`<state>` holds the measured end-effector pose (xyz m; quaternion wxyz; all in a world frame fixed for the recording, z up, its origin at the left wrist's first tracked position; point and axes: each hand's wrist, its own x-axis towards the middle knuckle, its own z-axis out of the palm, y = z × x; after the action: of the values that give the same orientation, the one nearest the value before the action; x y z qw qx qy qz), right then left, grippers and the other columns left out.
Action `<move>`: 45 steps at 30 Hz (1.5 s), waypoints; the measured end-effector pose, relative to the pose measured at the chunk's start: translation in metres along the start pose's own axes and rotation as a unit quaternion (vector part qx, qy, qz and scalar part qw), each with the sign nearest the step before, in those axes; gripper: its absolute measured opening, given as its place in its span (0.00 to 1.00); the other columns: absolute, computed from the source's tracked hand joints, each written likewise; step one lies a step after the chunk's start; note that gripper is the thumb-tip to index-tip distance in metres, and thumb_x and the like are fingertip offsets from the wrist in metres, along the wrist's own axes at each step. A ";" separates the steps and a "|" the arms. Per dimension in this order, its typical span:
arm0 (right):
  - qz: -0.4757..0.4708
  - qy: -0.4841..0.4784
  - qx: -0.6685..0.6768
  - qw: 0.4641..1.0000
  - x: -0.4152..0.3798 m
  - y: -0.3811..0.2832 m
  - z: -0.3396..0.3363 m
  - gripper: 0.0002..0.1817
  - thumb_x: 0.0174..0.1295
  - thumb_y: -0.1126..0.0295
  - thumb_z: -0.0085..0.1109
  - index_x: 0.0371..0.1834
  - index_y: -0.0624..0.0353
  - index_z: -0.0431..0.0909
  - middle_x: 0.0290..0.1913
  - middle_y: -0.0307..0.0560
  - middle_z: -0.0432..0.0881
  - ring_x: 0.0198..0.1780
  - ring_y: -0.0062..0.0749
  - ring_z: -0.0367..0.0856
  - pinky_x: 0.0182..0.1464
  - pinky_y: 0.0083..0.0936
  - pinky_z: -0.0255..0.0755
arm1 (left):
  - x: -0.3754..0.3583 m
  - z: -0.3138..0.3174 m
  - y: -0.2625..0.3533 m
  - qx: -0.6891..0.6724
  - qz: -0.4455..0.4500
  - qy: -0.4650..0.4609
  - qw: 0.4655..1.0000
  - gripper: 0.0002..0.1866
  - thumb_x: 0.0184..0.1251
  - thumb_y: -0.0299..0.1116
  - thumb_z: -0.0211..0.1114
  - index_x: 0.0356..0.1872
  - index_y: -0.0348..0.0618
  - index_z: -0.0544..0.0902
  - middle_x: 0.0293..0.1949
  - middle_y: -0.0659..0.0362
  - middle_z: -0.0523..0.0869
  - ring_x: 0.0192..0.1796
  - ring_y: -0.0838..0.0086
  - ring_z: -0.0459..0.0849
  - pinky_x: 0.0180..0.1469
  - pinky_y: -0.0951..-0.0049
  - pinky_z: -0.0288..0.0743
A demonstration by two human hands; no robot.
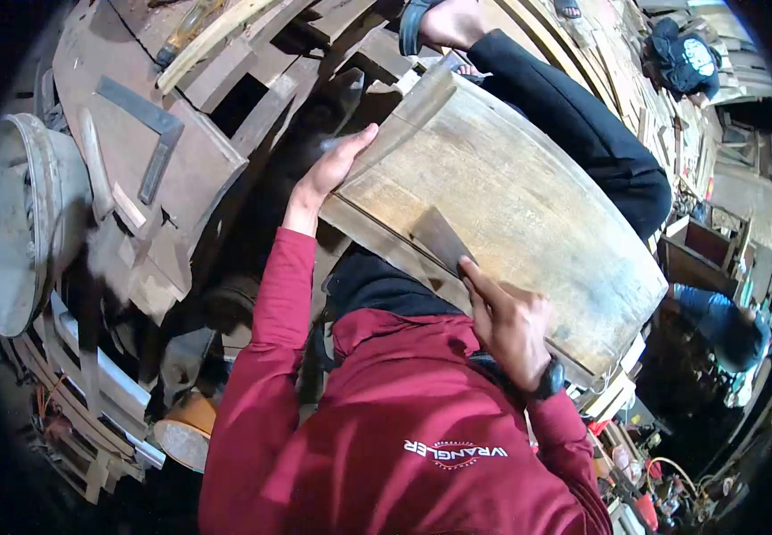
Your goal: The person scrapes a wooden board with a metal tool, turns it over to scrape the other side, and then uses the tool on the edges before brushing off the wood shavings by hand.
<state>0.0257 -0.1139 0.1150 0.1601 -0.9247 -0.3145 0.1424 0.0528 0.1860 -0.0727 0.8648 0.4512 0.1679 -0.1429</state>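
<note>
Wooden panel (520,187) centre frame across the lap (377,283), probably for support. Left hand (332,169) at its left edge, likely bracing; can't tell if fingers close underneath. Right hand (512,332): grip clamped on flat plate (440,235) against panel.

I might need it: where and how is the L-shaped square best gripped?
Probably pinch the L-shaped square by its upper arm's middle, coming from above: it lies flat on the board, that arm narrow with both edges exposed.
</note>
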 end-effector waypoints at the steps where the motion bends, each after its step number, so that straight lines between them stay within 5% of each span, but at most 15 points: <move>1: -0.016 -0.002 -0.004 1.000 0.009 0.000 0.006 0.20 0.69 0.62 0.62 0.64 0.38 0.83 0.17 0.46 0.75 0.17 0.42 0.77 0.23 0.39 0.69 | -0.001 0.005 0.005 -0.021 -0.015 -0.016 1.000 0.27 0.84 0.50 0.53 0.64 0.35 0.80 0.60 0.59 0.85 0.59 0.79 0.81 0.64 0.74 0.73; 14: -0.054 -0.062 -0.037 0.996 0.047 -0.014 0.020 0.23 0.68 0.60 0.59 0.67 0.38 0.79 0.20 0.50 0.79 0.18 0.44 0.79 0.23 0.42 0.69 | -0.005 0.002 -0.001 -0.024 0.006 0.010 1.000 0.29 0.83 0.51 0.54 0.67 0.35 0.78 0.63 0.57 0.83 0.61 0.76 0.80 0.67 0.73 0.71; 15: -0.047 -0.076 -0.066 0.994 0.040 -0.024 0.004 0.21 0.68 0.62 0.60 0.65 0.40 0.81 0.19 0.50 0.79 0.18 0.43 0.79 0.24 0.40 0.69 | 0.003 -0.002 -0.014 0.060 0.095 0.062 0.992 0.32 0.84 0.55 0.49 0.67 0.34 0.77 0.63 0.56 0.83 0.62 0.76 0.80 0.67 0.72 0.72; 19: -0.048 -0.062 -0.051 0.996 0.029 -0.023 0.008 0.20 0.67 0.64 0.61 0.63 0.42 0.83 0.17 0.49 0.78 0.18 0.43 0.79 0.23 0.39 0.69 | 0.003 -0.009 -0.012 0.007 0.011 0.021 1.000 0.44 0.81 0.67 0.34 0.68 0.32 0.76 0.64 0.53 0.82 0.63 0.74 0.80 0.67 0.70 0.73; 22: -0.058 -0.052 -0.024 0.997 0.052 -0.027 0.016 0.22 0.65 0.63 0.60 0.63 0.43 0.82 0.18 0.50 0.79 0.19 0.44 0.80 0.23 0.41 0.69 | 0.004 -0.010 -0.010 -0.085 0.001 -0.046 0.995 0.47 0.80 0.69 0.32 0.69 0.31 0.75 0.64 0.52 0.83 0.63 0.73 0.80 0.67 0.69 0.73; 24: -0.050 -0.090 -0.051 0.993 0.055 -0.034 0.011 0.24 0.64 0.62 0.58 0.65 0.45 0.81 0.20 0.52 0.81 0.19 0.45 0.81 0.24 0.42 0.71 | -0.001 -0.003 -0.007 -0.051 0.005 0.030 0.998 0.51 0.78 0.72 0.30 0.69 0.28 0.74 0.64 0.50 0.82 0.67 0.70 0.78 0.71 0.68 0.69; 26: -0.046 -0.060 -0.044 0.996 0.044 -0.039 0.007 0.18 0.66 0.63 0.61 0.59 0.43 0.86 0.17 0.51 0.78 0.18 0.45 0.79 0.23 0.40 0.69 | 0.000 -0.008 -0.010 -0.012 0.053 0.018 0.998 0.53 0.76 0.73 0.29 0.70 0.26 0.72 0.65 0.50 0.81 0.69 0.68 0.77 0.74 0.67 0.65; 29: -0.044 -0.035 -0.037 0.998 0.047 -0.036 0.020 0.18 0.66 0.63 0.61 0.58 0.43 0.86 0.17 0.52 0.78 0.17 0.46 0.78 0.24 0.41 0.70 | 0.001 -0.006 -0.001 -0.097 0.006 -0.027 0.995 0.56 0.74 0.76 0.28 0.72 0.26 0.69 0.69 0.49 0.78 0.70 0.67 0.75 0.76 0.67 0.62; 34: -0.040 -0.094 -0.054 0.993 0.047 -0.041 0.008 0.22 0.66 0.62 0.56 0.64 0.43 0.81 0.17 0.50 0.79 0.17 0.45 0.80 0.23 0.43 0.70 | 0.002 -0.007 -0.010 -0.036 0.046 0.024 0.998 0.56 0.74 0.76 0.25 0.74 0.27 0.66 0.72 0.47 0.74 0.73 0.66 0.71 0.78 0.66 0.59; 40: -0.065 -0.033 -0.009 0.997 0.073 -0.041 0.042 0.21 0.65 0.64 0.60 0.62 0.44 0.83 0.20 0.51 0.80 0.20 0.48 0.80 0.25 0.43 0.71 | -0.003 0.006 0.005 -0.045 0.076 -0.026 0.996 0.53 0.76 0.73 0.24 0.75 0.31 0.67 0.72 0.51 0.74 0.73 0.68 0.70 0.78 0.66 0.58; 45: -0.009 -0.058 -0.066 0.996 0.038 -0.044 -0.004 0.17 0.66 0.63 0.60 0.57 0.43 0.87 0.16 0.50 0.78 0.17 0.47 0.79 0.25 0.43 0.71 | -0.002 -0.003 0.000 -0.003 0.045 0.012 0.999 0.53 0.76 0.74 0.26 0.74 0.29 0.67 0.72 0.50 0.73 0.74 0.68 0.70 0.78 0.67 0.57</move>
<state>0.0327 -0.0578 0.1290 0.0818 -0.9207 -0.3400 0.1735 0.0502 0.1890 -0.0732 0.8694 0.4578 0.1581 -0.0983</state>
